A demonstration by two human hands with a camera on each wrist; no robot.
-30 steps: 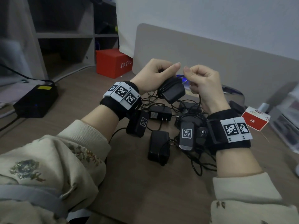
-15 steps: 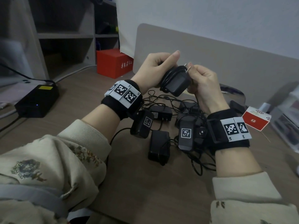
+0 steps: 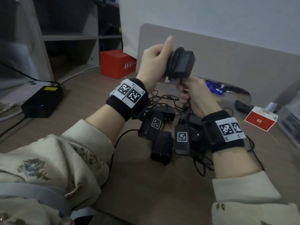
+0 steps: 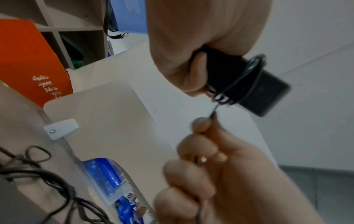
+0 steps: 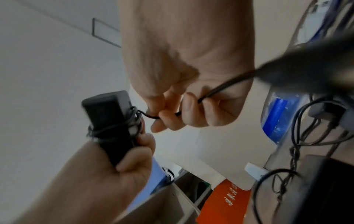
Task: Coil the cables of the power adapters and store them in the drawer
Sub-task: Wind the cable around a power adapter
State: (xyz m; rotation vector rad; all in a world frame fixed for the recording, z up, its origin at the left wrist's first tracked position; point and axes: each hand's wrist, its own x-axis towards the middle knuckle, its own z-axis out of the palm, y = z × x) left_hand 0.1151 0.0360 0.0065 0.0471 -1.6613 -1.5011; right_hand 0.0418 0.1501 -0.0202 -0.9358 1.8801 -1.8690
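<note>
My left hand (image 3: 156,62) grips a black power adapter (image 3: 182,62) raised above the desk, its thin cable wound several turns around the body (image 4: 247,80). Just below it my right hand (image 3: 193,93) pinches the free end of that cable (image 5: 214,89) between thumb and fingers and holds it taut. The adapter (image 5: 109,121) and the left hand's fingers (image 5: 134,160) around it also show in the right wrist view. Several more black adapters (image 3: 162,146) lie in a tangle of cables (image 3: 199,161) on the desk under my wrists. No drawer is in view.
A red box (image 3: 116,64) stands at the back by a grey divider panel (image 3: 227,54). A black power brick (image 3: 42,101) sits at the left, a small red and white card (image 3: 259,120) at the right. A blue-filled clear packet (image 4: 107,177) lies by the panel.
The left hand has lifted the adapter higher and turned it. The right hand has dropped from beside it to below it, drawing the cable end downward.
</note>
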